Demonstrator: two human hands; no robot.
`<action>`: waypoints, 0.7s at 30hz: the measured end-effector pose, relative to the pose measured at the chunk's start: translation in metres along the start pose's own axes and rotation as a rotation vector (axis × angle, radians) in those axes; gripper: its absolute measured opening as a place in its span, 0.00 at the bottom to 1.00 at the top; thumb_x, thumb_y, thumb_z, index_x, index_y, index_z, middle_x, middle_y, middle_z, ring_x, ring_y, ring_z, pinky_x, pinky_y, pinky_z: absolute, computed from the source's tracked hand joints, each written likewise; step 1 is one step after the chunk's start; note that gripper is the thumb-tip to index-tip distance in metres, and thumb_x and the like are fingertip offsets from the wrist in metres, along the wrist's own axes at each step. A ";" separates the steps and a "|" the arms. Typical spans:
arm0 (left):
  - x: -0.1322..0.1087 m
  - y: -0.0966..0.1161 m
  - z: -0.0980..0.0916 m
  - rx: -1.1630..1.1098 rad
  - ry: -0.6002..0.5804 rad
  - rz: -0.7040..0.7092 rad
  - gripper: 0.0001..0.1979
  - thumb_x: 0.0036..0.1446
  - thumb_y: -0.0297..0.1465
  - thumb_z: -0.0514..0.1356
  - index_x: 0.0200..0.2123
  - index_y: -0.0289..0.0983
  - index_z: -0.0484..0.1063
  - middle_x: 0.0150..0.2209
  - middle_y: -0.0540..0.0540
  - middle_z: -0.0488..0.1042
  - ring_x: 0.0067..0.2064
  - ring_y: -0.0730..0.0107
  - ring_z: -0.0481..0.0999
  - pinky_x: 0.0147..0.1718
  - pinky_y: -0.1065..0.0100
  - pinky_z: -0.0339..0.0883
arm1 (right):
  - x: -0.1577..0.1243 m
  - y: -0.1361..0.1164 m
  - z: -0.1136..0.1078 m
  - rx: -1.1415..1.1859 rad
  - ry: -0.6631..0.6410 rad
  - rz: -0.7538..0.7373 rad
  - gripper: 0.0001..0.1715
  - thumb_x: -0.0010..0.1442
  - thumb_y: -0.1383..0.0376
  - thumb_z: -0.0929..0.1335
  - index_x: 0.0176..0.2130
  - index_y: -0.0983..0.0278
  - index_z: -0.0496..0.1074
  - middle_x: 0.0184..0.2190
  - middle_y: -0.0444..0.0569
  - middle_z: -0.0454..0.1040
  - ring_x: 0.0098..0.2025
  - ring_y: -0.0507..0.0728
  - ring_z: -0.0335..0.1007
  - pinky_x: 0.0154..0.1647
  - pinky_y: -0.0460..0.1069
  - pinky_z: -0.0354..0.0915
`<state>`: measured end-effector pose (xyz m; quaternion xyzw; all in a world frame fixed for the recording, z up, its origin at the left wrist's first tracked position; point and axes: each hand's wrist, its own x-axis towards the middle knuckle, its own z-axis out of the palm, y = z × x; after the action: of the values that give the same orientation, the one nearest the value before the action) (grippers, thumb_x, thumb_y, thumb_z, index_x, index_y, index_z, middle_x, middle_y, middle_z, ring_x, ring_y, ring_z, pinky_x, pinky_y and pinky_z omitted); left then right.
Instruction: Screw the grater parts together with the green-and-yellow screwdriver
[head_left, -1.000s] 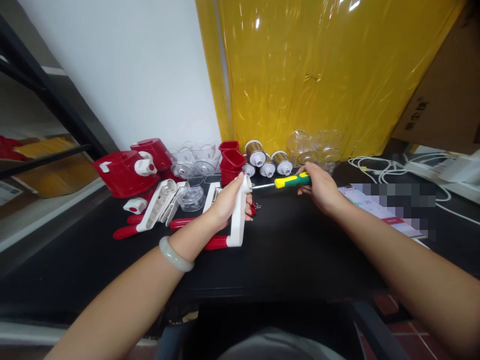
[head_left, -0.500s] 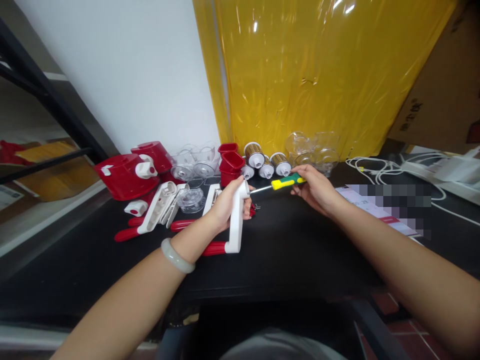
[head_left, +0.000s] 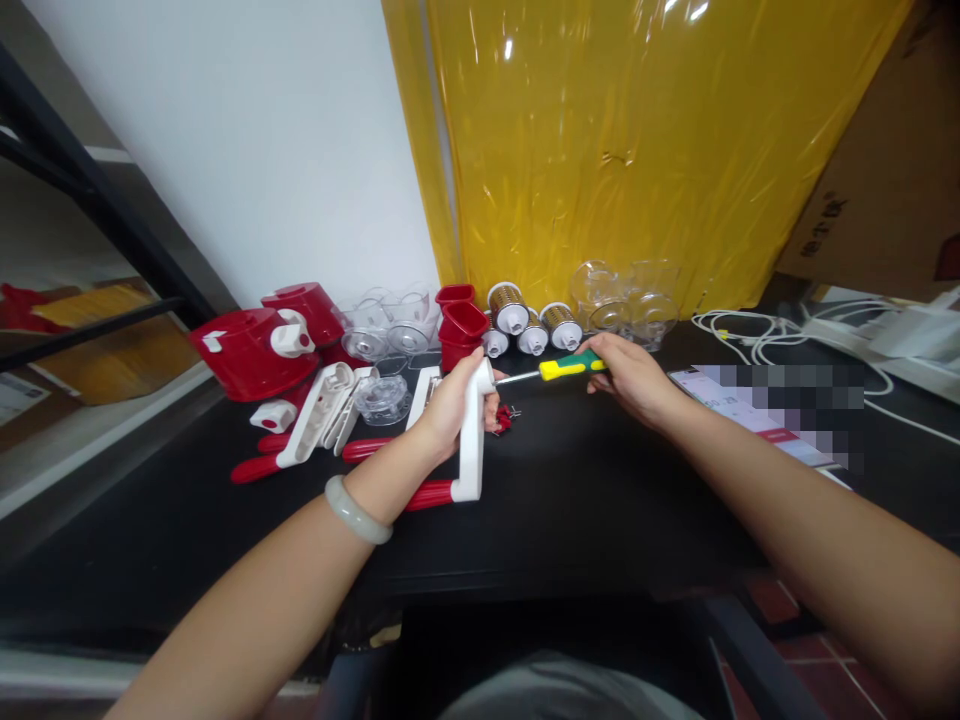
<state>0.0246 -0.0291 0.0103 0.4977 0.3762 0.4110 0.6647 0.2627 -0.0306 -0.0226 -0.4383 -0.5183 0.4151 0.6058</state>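
Note:
My left hand (head_left: 448, 402) is wrapped round the upper end of a white crank handle (head_left: 471, 450) with a red grip (head_left: 430, 495) at its lower end. In my right hand (head_left: 628, 376) is a screwdriver (head_left: 566, 366) with a yellow and green handle. Its metal shaft points left, and the tip meets the top end of the crank; the exact contact is too small to make out. Small red parts with metal pins (head_left: 504, 419) lie on the table just beyond my left fingers.
Left on the black table (head_left: 585, 520) are red housings (head_left: 244, 350), more white crank pieces (head_left: 311, 410) and a clear plastic part (head_left: 382, 400). Behind my hands stand red hoppers (head_left: 461, 325), grater drums (head_left: 508, 308) and clear parts (head_left: 652, 310). White cables (head_left: 757, 335) and a phone-like screen (head_left: 739, 400) lie right.
The screwdriver and my right hand have shifted very slightly left, the tip staying at the crank's end. My left hand holds the crank almost unmoved.

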 end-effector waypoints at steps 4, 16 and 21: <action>0.000 -0.001 -0.001 0.003 0.025 0.011 0.25 0.61 0.53 0.57 0.33 0.34 0.73 0.16 0.52 0.65 0.15 0.74 0.63 0.18 0.72 0.64 | -0.001 0.000 0.002 0.049 -0.011 0.009 0.17 0.53 0.52 0.73 0.33 0.61 0.71 0.18 0.38 0.60 0.19 0.48 0.54 0.26 0.49 0.65; 0.000 0.001 0.000 0.018 0.027 0.026 0.25 0.61 0.53 0.57 0.33 0.34 0.72 0.16 0.52 0.65 0.15 0.74 0.63 0.18 0.71 0.65 | 0.003 0.007 -0.001 -0.112 0.005 0.034 0.26 0.61 0.41 0.65 0.33 0.61 0.69 0.13 0.38 0.60 0.15 0.51 0.55 0.23 0.49 0.64; -0.001 0.000 0.000 0.033 0.023 0.041 0.25 0.60 0.54 0.58 0.33 0.35 0.72 0.16 0.52 0.66 0.15 0.74 0.63 0.18 0.71 0.65 | -0.001 0.004 0.000 -0.035 -0.040 0.079 0.28 0.53 0.40 0.72 0.33 0.60 0.68 0.12 0.34 0.54 0.16 0.48 0.49 0.25 0.48 0.64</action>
<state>0.0247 -0.0299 0.0107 0.5115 0.3802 0.4242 0.6433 0.2623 -0.0304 -0.0264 -0.4604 -0.5197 0.4383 0.5707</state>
